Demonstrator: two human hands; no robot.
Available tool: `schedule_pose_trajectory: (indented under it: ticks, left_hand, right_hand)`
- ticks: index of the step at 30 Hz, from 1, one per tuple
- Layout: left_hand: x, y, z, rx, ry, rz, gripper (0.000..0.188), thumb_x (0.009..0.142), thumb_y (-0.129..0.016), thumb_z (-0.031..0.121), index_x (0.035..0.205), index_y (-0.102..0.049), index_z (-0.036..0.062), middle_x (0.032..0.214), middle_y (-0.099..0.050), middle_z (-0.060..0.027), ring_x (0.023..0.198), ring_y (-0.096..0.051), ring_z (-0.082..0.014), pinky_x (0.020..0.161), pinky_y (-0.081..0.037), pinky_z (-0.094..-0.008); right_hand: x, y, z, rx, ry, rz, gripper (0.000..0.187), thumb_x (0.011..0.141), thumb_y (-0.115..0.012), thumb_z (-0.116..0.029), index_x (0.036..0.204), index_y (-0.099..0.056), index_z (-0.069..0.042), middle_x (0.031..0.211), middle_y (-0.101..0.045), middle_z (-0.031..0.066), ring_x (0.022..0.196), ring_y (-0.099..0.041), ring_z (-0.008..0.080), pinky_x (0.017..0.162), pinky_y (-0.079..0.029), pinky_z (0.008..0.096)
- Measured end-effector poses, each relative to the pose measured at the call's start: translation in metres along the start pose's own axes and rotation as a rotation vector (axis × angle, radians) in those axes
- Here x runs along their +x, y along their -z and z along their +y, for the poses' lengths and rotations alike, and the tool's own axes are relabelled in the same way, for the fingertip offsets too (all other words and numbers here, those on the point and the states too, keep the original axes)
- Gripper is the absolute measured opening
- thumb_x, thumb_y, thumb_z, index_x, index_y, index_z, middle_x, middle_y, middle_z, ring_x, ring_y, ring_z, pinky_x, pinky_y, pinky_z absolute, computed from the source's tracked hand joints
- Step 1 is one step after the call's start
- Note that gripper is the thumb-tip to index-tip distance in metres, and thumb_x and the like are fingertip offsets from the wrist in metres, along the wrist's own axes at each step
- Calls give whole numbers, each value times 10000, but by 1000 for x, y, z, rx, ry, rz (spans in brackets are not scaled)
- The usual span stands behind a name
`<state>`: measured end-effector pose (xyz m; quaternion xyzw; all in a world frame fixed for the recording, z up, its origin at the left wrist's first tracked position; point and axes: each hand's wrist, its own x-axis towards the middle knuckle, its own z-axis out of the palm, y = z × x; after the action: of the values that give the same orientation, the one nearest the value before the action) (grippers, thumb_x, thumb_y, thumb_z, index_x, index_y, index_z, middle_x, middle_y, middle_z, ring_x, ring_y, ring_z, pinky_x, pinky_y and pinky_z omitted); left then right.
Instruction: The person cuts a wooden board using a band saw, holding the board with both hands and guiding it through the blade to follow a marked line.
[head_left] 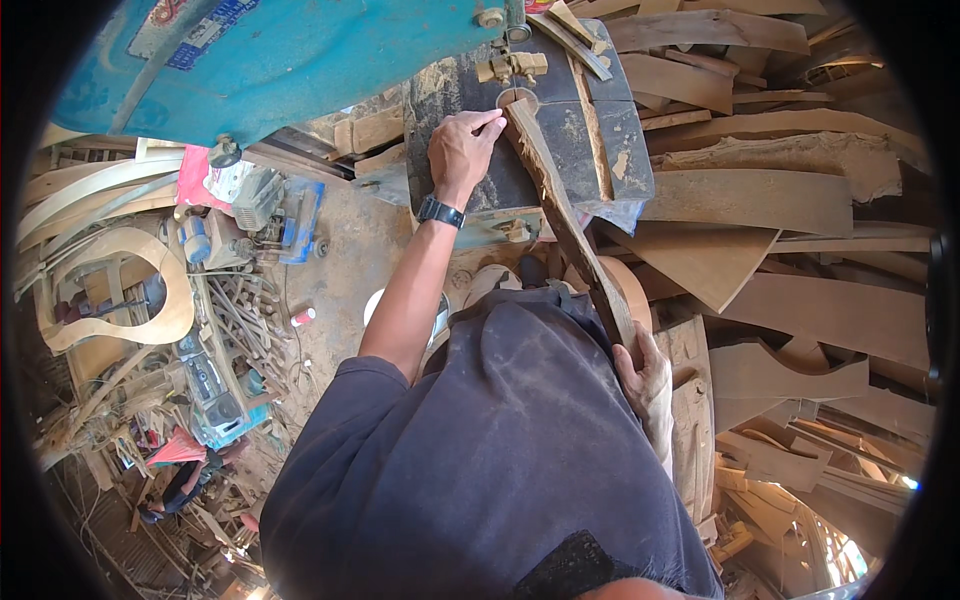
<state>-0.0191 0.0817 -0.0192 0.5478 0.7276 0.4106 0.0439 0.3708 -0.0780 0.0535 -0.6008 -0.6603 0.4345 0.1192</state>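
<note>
Your right hand (650, 385) grips the near end of a long, narrow, rough-edged brown wooden plank (574, 232) beside your torso. Far end lies on the black, dust-flecked counter (625, 130); your left hand (463, 150), fingers bunched, touches its left edge, grip unclear. Beyond: small brass-coloured fitting (512, 67), large teal machine housing (300, 60).

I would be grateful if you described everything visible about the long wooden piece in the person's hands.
The long wooden piece is narrow, brown and gently curved, with a paler, rough edge along part of its length. It slants from the dark worktable, where its far end lies, toward the person's right side. The left hand touches it near the far end; the right hand holds the near end.
</note>
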Motion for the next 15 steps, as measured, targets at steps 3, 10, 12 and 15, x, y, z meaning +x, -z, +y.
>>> schedule_pose_trajectory:
  ticks: [3, 10, 12, 15]
  left_hand:
    - [0, 0, 0, -9, 19, -5, 254, 917, -764, 351, 1048, -823, 141, 1014, -787, -100, 859, -743, -261, 768, -566, -351]
    - [1, -1, 0, -19, 23, -7, 241, 907, -779, 327, 1050, -822, 138, 1026, -787, -102, 911, -744, -266, 813, -566, -354]
    - [0, 0, 0, -8, 39, -22, 246, 908, -780, 330, 1052, -822, 134, 1033, -786, -106, 941, -739, -275, 843, -562, -362]
    - [1, -1, 3, -31, 5, -10, 221, 913, -757, 313, 1023, -824, 134, 1010, -784, -100, 936, -732, -308, 829, -565, -401]
  right_hand:
    - [-1, -2, 0, 0, -11, 1, 501, 937, -718, -264, 1378, -608, -55, 1107, -726, 281, 1072, -723, 411, 904, -574, 437]
    - [-3, -6, 3, 5, -5, 7, 519, 938, -716, -265, 1391, -603, -39, 1091, -731, 284, 1055, -733, 396, 904, -568, 429]
    - [-3, -6, 2, 27, 2, 4, 517, 941, -712, -263, 1391, -602, -36, 1089, -730, 285, 1055, -732, 397, 904, -566, 424]
    - [-3, -6, -1, 47, 6, -2, 516, 944, -707, -261, 1392, -600, -28, 1083, -730, 287, 1056, -731, 399, 902, -565, 419]
